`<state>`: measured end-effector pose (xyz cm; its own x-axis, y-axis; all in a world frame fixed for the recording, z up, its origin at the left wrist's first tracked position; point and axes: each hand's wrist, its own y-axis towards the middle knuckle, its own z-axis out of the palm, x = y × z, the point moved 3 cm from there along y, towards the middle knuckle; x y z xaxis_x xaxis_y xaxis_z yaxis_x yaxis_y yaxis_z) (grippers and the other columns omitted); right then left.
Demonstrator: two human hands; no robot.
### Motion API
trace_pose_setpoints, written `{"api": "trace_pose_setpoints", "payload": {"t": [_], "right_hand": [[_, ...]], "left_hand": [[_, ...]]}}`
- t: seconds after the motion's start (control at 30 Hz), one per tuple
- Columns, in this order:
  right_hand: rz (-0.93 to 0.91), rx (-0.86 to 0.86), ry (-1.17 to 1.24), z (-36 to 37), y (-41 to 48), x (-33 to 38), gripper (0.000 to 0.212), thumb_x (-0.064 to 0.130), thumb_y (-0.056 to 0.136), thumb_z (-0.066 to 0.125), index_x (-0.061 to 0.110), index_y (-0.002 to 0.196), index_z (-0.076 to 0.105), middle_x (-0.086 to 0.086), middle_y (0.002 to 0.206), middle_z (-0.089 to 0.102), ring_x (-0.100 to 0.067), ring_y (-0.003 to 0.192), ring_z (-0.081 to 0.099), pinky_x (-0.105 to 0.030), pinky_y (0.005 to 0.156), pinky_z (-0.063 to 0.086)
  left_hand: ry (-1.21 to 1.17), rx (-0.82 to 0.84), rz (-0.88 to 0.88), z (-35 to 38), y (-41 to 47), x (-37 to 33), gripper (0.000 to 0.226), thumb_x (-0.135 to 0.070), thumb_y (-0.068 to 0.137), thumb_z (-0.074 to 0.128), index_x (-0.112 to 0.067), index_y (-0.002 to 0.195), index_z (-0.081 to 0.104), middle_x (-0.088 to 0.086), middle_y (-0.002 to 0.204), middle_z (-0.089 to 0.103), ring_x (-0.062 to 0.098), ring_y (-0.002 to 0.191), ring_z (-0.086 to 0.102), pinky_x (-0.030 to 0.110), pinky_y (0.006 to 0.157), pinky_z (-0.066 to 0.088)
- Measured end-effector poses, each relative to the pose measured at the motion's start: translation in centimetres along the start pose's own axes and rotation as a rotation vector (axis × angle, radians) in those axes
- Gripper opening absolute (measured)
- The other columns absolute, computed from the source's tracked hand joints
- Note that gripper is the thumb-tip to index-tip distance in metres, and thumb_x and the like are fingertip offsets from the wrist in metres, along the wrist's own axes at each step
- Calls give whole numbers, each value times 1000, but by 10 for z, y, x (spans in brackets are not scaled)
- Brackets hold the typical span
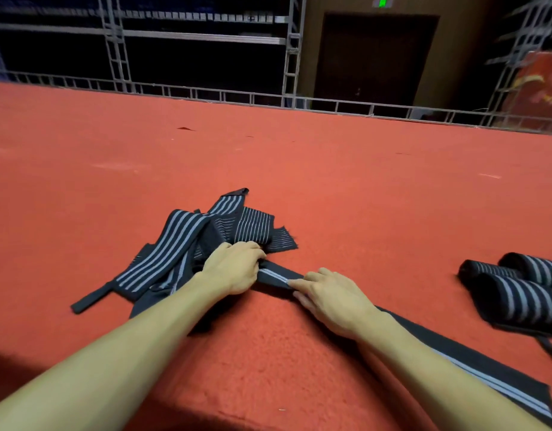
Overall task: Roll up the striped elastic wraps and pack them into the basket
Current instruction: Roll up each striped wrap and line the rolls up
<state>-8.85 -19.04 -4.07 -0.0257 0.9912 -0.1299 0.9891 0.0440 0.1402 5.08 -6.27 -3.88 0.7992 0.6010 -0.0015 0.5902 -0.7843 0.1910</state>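
red carpet (299, 166) covers the whole floor, with a metal truss rail (330, 104) and a dark doorway (374, 57) at the back. down front, one stretched wrap (274, 276) lies flat on the carpet, running from between the hands out to the lower right corner. left hand (234, 269) has its fingers curled over the far end of that strip, right up against the loose pile (206, 231) of unrolled wraps. that looks like the grip that starts a roll. right hand (333, 300) lies on the strip just beside it, fingers fairly straight and pressing down, likely pinning the band flat and taut so the roll comes out tight. off to the right, well apart, a cluster of rolled wraps (517, 287) sits bunched together, finished by the look of them. i can't pick out a basket anywhere, so packing waits, i'd judge.
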Motion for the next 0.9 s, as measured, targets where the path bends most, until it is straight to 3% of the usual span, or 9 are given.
{"api": "trace_pose_setpoints", "payload": {"t": [0.13, 0.3, 0.43, 0.57, 0.7, 0.83, 0.9], "right_hand": [[-10, 80, -34, -22, -16, -11, 25, 22, 98, 41, 27, 118, 55, 1, 118, 64, -30, 109, 59, -36, 80, 45], [40, 185, -71, -46, -60, -28, 35, 7, 86, 47, 25, 113, 59, 6, 118, 66, -27, 111, 59, -29, 77, 41], [105, 272, -89, -54, -101, -45, 36, 8, 84, 49, 25, 113, 61, 5, 114, 68, -26, 110, 60, -30, 79, 44], [194, 359, -117, -59, -133, -62, 21, 16, 87, 49, 20, 103, 62, -10, 104, 67, -34, 104, 60, -34, 74, 45], [183, 393, -57, -56, -139, -52, 40, 20, 83, 48, 30, 121, 56, -7, 115, 63, -31, 110, 58, -36, 84, 49], [112, 290, -2, -39, -124, -26, 45, 42, 91, 54, 29, 133, 45, 0, 125, 50, -24, 120, 49, -37, 90, 44], [117, 286, -3, -35, -115, -18, 46, 41, 92, 54, 29, 135, 42, -1, 125, 49, -25, 119, 47, -38, 88, 44]], "left_hand": [[-5, 11, 27, -6, -9, -14, 37, -21, 96, 36, -23, 126, 58, -10, 138, 49, 14, 127, 46, 38, 99, 41], [11, 55, 102, -9, -22, -34, 36, -28, 99, 35, -23, 127, 56, -11, 147, 40, 14, 132, 41, 37, 103, 40], [-58, 49, 75, -8, -29, -40, 35, -29, 99, 35, -26, 126, 58, -13, 148, 39, 15, 130, 44, 39, 103, 41], [-51, -65, 111, 4, -40, -54, 38, -32, 95, 32, -29, 119, 62, -11, 142, 48, 15, 129, 43, 32, 107, 32], [-226, -119, -16, 24, -53, -78, 47, -36, 90, 26, -31, 121, 61, -13, 140, 46, 18, 138, 27, 33, 113, 14], [-424, -156, 14, 33, -60, -77, 36, -32, 90, 38, -26, 115, 64, -11, 121, 53, 12, 125, 38, 34, 108, 29], [-495, -156, 14, 33, -59, -73, 29, -27, 92, 44, -25, 112, 65, -12, 115, 55, 10, 118, 42, 35, 105, 33]]}}
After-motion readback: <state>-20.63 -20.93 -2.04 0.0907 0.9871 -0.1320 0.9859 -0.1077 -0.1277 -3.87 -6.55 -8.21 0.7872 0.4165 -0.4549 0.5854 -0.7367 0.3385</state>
